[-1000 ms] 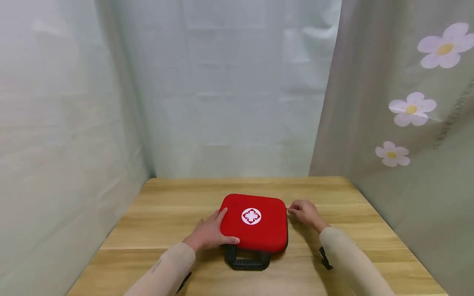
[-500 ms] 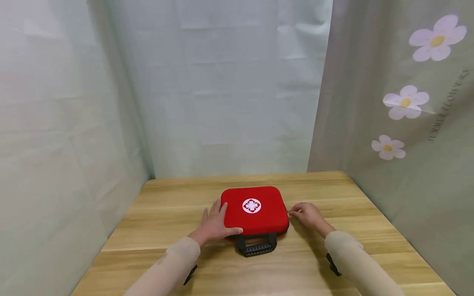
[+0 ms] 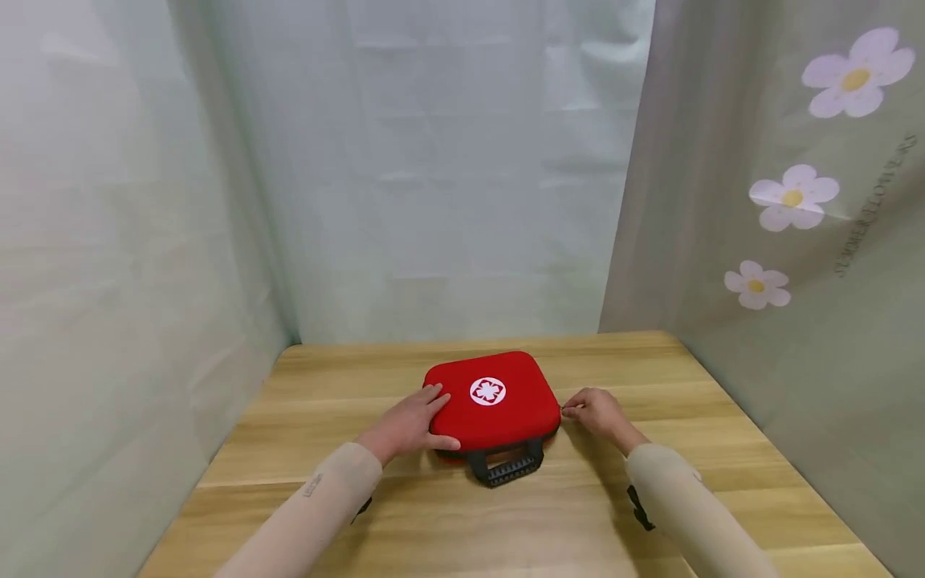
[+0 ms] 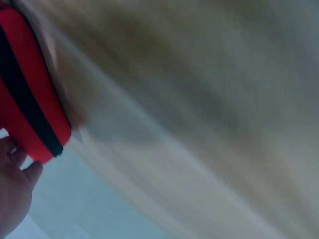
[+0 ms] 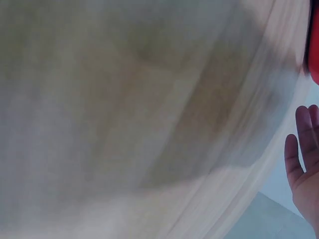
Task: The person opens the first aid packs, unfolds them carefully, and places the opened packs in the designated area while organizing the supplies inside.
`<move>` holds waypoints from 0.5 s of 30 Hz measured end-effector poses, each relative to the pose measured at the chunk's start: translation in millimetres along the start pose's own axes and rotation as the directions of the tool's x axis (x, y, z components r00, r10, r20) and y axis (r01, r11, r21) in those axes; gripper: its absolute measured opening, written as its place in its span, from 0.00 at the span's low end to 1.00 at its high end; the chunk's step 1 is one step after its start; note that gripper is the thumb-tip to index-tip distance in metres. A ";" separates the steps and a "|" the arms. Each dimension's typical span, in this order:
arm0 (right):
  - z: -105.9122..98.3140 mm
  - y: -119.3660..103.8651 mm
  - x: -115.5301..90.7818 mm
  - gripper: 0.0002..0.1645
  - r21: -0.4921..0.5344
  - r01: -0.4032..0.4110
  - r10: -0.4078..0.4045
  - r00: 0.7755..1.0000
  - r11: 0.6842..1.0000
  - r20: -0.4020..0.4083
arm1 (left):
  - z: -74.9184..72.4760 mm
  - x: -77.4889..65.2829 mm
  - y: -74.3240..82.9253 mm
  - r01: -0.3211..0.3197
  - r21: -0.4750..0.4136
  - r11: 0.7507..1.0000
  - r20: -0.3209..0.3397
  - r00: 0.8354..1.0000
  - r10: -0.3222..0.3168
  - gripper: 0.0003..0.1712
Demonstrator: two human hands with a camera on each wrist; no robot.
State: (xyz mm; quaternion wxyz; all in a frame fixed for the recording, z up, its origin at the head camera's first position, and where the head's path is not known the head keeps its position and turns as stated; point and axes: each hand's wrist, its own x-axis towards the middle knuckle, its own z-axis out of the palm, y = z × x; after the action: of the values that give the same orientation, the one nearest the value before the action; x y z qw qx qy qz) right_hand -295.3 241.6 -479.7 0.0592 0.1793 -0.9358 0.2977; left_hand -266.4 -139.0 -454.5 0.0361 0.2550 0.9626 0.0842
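Observation:
A red first-aid case [image 3: 499, 401] with a white cross emblem lies on the wooden table, its black handle [image 3: 509, 471] toward me. My left hand [image 3: 408, 421] rests on its left part with fingers extended over the lid and thumb near the front edge. At the case's right side, close to the front corner, my right hand [image 3: 598, 413] pinches the small zipper pull [image 3: 563, 408]. The left wrist view shows the red side of the case with its black zipper band [image 4: 25, 89]. In the right wrist view only a sliver of the case [image 5: 314, 50] appears.
The wooden table [image 3: 347, 514] extends around the case on every side. Pale curtains [image 3: 462, 177] hang behind and at both sides of it, and the right one carries printed flowers [image 3: 793, 198].
The case has turned counterclockwise and shifted slightly away, its handle moving right. The zipper pull, pinched in my right hand, has run along the right side toward the front corner.

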 end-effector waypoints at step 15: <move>13.8 -17.2 12.5 0.03 0.070 0.013 -0.012 1.000 0.997 -0.014 | 2.4 8.3 39.7 0.262 0.006 0.965 -0.146 0.955 -0.259 0.57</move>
State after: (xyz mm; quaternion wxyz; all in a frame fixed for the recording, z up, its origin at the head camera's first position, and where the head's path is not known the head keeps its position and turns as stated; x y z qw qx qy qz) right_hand -300.7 216.8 -479.1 0.0613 0.1849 -0.9233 0.3310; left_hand -254.1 -100.5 -449.9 -0.0260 0.1197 0.9889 0.0846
